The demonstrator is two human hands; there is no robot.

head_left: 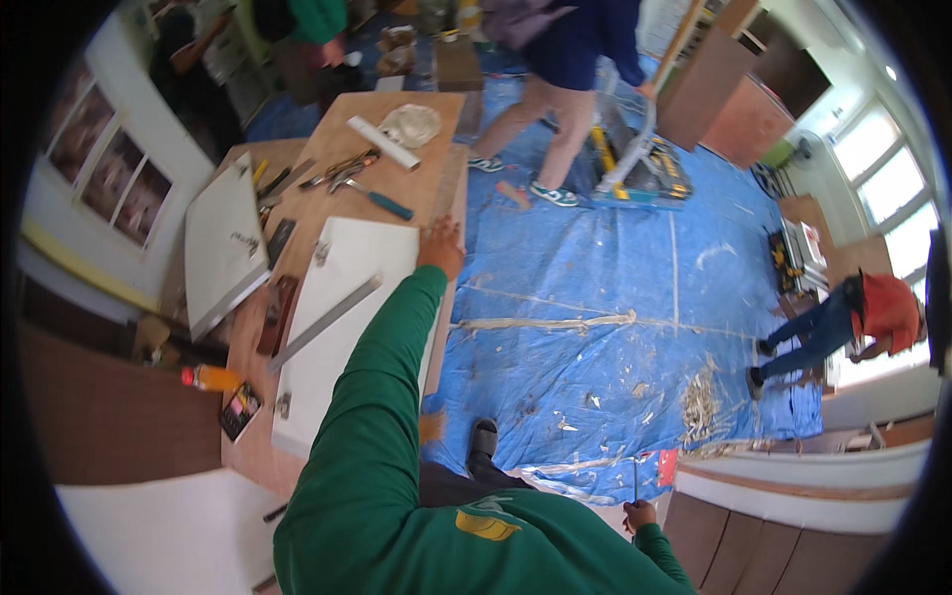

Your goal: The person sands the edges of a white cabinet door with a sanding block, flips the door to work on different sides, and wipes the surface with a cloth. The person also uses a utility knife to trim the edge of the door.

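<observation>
My left hand (pixel 441 246) rests on the right edge of the wooden worktable (pixel 436 111), fingers extended, beside the far corner of a white cabinet door (pixel 347 367). That door lies flat with metal hinges along its left side, and a long grey metal bar (pixel 327 322) lies across it. Low at the right, my right hand (pixel 640 514) is closed around a thin dark rod (pixel 636 481), whose exact kind I cannot make out. Past the door lie a hammer (pixel 382 201) with a teal handle, several pliers (pixel 342 171) and a white strip (pixel 384 143).
Another white door (pixel 220 258) lies at the table's left, near an orange bottle (pixel 210 378) and a small box (pixel 240 410). Blue tarp (pixel 575 367) covers the floor, with wood scraps (pixel 700 407). One person (pixel 570 89) pushes a wheeled cart (pixel 640 169); another (pixel 858 322) bends at the right.
</observation>
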